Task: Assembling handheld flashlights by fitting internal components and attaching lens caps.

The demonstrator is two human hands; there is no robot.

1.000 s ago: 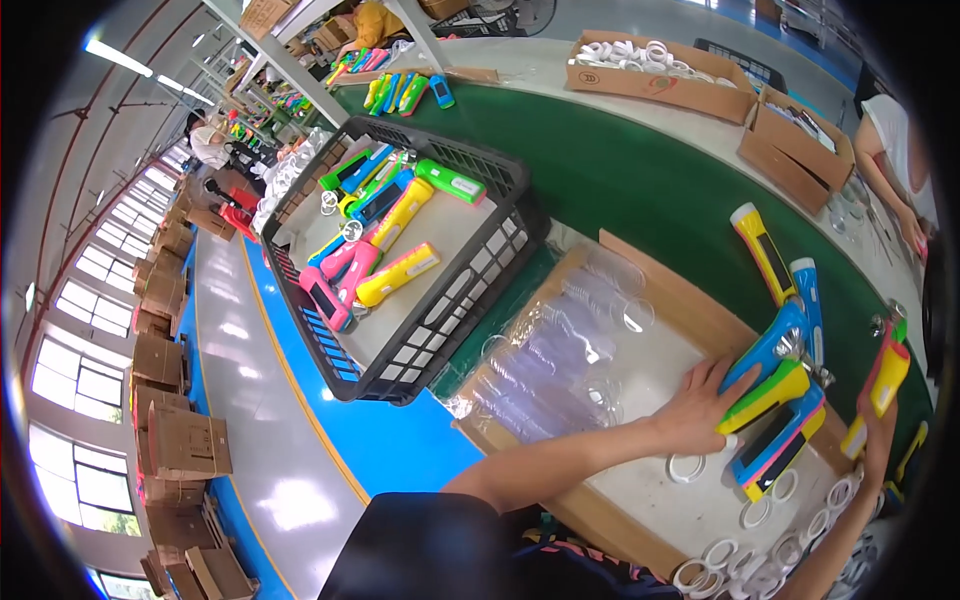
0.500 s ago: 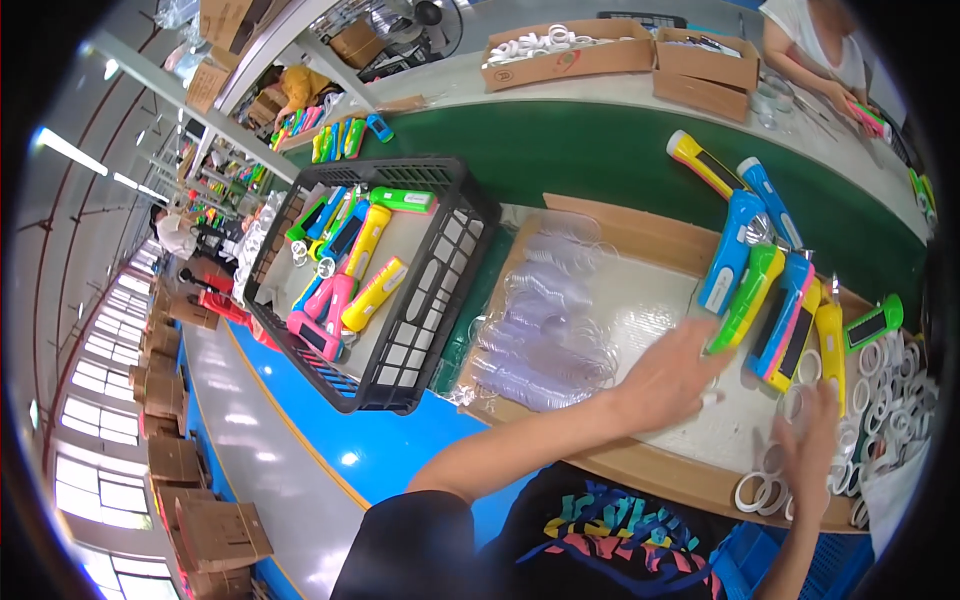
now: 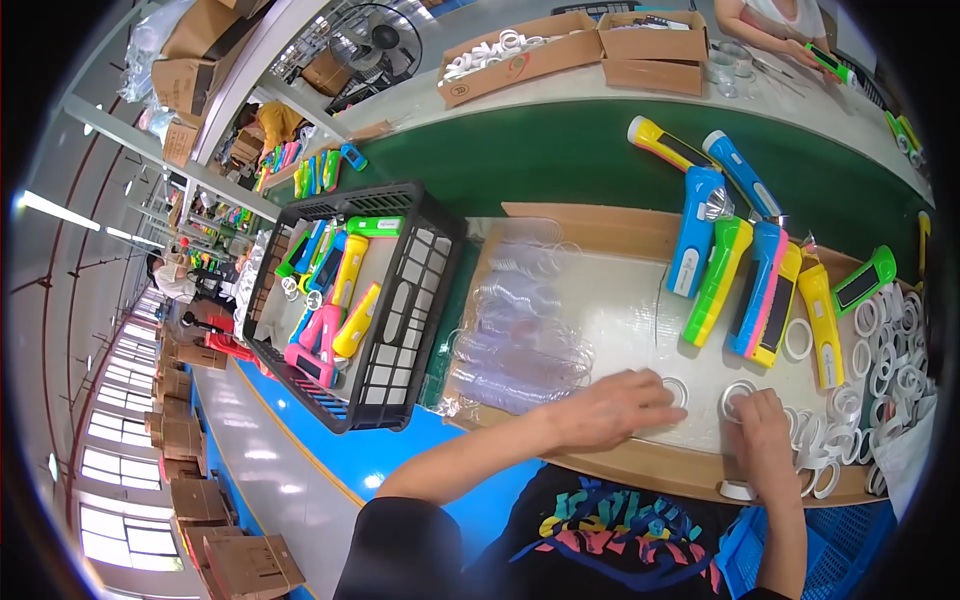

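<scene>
My left hand (image 3: 612, 408) lies flat on the pale work board (image 3: 640, 310), fingertips on a white ring (image 3: 678, 390). My right hand (image 3: 762, 425) presses on a second white ring (image 3: 738, 396) beside it. Just beyond lie several colourful flashlights (image 3: 745, 280) in a row: blue, green, yellow and pink. A pile of clear plastic discs (image 3: 520, 330) sits left of my left hand. A heap of white rings (image 3: 885, 340) is at the right.
A black crate (image 3: 400, 330) holding more flashlights stands at the left on the blue table edge. A green conveyor belt (image 3: 560, 150) runs behind the board, with cardboard boxes (image 3: 560, 50) beyond it. Another person's hands (image 3: 800, 45) work at the far right.
Both hands have drawn back from the flashlights toward my body and now rest on two rings near the board's front edge. The camera has tilted down.
</scene>
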